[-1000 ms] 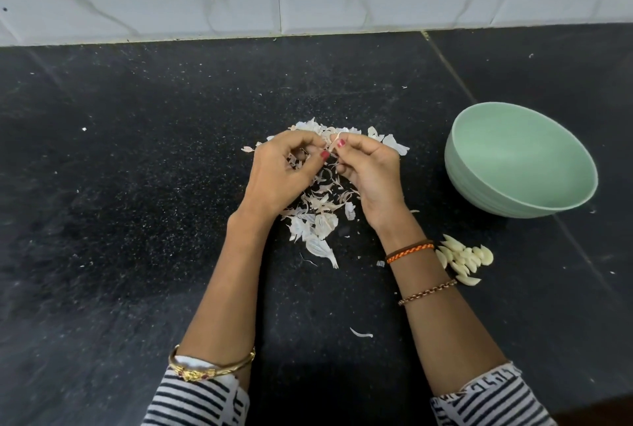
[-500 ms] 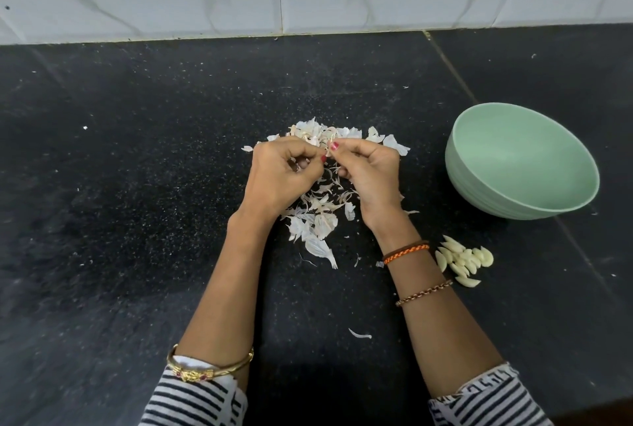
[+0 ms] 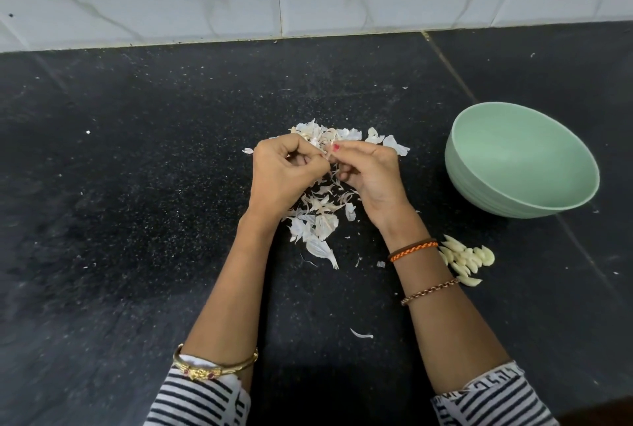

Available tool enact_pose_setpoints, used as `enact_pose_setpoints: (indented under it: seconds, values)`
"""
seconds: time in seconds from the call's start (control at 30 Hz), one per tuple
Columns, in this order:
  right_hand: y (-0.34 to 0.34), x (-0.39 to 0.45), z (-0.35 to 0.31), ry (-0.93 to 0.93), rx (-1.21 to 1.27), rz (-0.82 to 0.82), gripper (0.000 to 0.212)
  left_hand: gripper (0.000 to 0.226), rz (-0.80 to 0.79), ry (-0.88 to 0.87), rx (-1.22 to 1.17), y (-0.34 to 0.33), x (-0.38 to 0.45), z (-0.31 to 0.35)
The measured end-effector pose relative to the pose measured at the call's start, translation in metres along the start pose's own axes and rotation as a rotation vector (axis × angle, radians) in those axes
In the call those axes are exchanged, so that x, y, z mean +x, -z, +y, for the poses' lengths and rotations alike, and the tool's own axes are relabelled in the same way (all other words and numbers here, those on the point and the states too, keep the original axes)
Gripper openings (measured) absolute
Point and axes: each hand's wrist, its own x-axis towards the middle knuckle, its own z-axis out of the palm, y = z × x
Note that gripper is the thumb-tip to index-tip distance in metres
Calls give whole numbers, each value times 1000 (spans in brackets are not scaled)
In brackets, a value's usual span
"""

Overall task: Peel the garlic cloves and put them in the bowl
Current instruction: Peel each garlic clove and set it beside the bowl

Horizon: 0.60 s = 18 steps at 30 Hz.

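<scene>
Garlic clove barely visible, pinched between left hand [image 3: 284, 175] and right hand [image 3: 368, 173]; both hide skins [image 3: 318, 220] beneath.

Your bench [image 3: 137, 203] is black with tiny white specks. Your bowl [image 3: 513, 199] is pale green. Your sleeves [image 3: 195, 401] have black and white stripes. The peels [image 3: 322, 227] are white, and the garlic cloves [image 3: 467, 259] are creamy yellow.

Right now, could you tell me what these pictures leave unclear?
- Head view: whatever the left hand and right hand pinch between them is hidden by curled fingers; clove or skin, unclear.
- Peeled cloves: too small and overlapping to count.
- Skin pile: partly covered by both hands.
- Green bowl: near inner wall hidden by its rim.
</scene>
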Motion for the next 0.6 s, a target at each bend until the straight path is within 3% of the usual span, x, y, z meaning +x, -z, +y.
enact_pose_setpoints:
  seconds: [0.2, 0.4, 0.53, 0.6]
  values:
    - [-6, -2, -2, -90, 93, -61, 21, 5, 95, 9, 12, 2, 0, 1]
    - [-2, -3, -5, -127, 145, -39, 19, 23, 250, 10, -19, 13, 5, -6]
    - [-1, -2, -4, -115, 201, -30, 12, 35, 84, -37, 49, 8, 4, -8]
    - [-1, -2, -3, -101, 221, -26, 10, 24, -2, -65, 61, 3, 4, -9]
